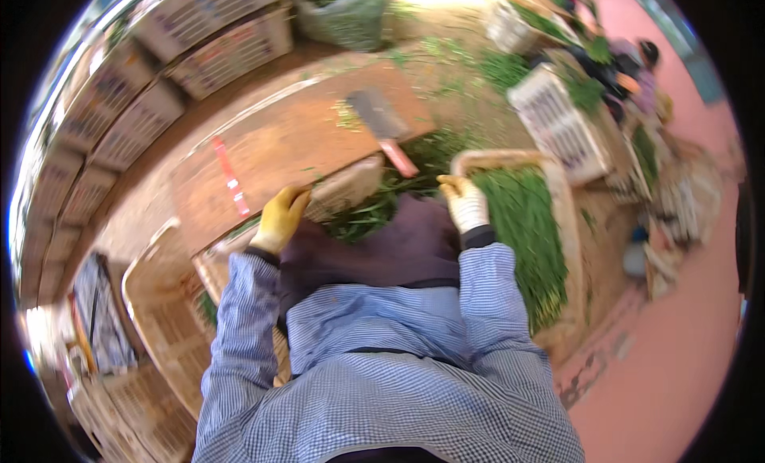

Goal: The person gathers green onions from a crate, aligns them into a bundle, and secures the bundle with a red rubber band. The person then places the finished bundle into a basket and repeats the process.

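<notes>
My left hand (280,219), in a yellow-palmed work glove, is at the near edge of a wooden board (269,146), beside dark purple cloth (370,248) over my lap. Gloved too, my right hand (465,201) is bent by the inner rim of a plastic crate (565,224) full of green leafy stalks (520,236). Whether either hand grips the cloth is unclear. On the board lie a broad-bladed cleaver (379,116), its red handle past the edge, and a red strip (230,176) with pale marks. Loose greens (358,215) lie between my knees.
Stacked plastic crates (137,122) line the left side. A large plastic bag (346,15) stands beyond the board. Another crate (562,122) stands at upper right, near another person (645,74). An empty-looking crate (173,319) is at my left, and scattered greens (448,56) cover the floor ahead.
</notes>
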Available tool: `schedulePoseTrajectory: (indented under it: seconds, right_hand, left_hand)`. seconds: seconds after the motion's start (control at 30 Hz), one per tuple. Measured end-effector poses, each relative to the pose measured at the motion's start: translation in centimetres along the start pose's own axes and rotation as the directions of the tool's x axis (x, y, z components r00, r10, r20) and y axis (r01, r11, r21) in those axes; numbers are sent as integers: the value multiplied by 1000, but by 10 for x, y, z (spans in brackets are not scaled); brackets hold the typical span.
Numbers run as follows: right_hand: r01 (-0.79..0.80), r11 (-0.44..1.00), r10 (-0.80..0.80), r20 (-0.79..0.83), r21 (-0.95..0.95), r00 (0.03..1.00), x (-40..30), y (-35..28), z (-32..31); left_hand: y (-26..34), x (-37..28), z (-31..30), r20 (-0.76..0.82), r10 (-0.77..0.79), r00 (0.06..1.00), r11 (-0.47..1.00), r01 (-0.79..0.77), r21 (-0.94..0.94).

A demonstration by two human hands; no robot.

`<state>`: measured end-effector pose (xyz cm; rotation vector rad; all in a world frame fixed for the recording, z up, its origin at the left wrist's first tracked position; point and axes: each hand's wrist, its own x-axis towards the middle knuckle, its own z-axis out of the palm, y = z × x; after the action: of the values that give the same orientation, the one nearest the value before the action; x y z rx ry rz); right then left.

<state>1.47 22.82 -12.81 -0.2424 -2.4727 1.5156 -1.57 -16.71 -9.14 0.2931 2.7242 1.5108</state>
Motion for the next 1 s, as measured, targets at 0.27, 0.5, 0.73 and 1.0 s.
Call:
schedulePoseTrajectory:
  seconds: [0.27, 0.5, 0.73, 1.0]
  right_hand:
    - [-428, 871, 404, 145, 241, 903, -158, 53, -48]
    - [-329, 830, 132, 414, 451, 901, -177, 22, -82]
    - [-328, 882, 220, 320, 337, 921, -169, 36, -59]
    - [-511, 818, 258, 625, 264, 737, -190, 10, -117]
  left_hand:
    - [12, -61, 38, 64, 124, 990, 910, -140, 391]
    - [9, -153, -11, 204, 65, 977, 975, -106, 197]
    - [-41, -155, 12, -151, -230, 961, 971, 216, -104]
    - [89, -201, -65, 572, -585, 575, 734, 675, 73]
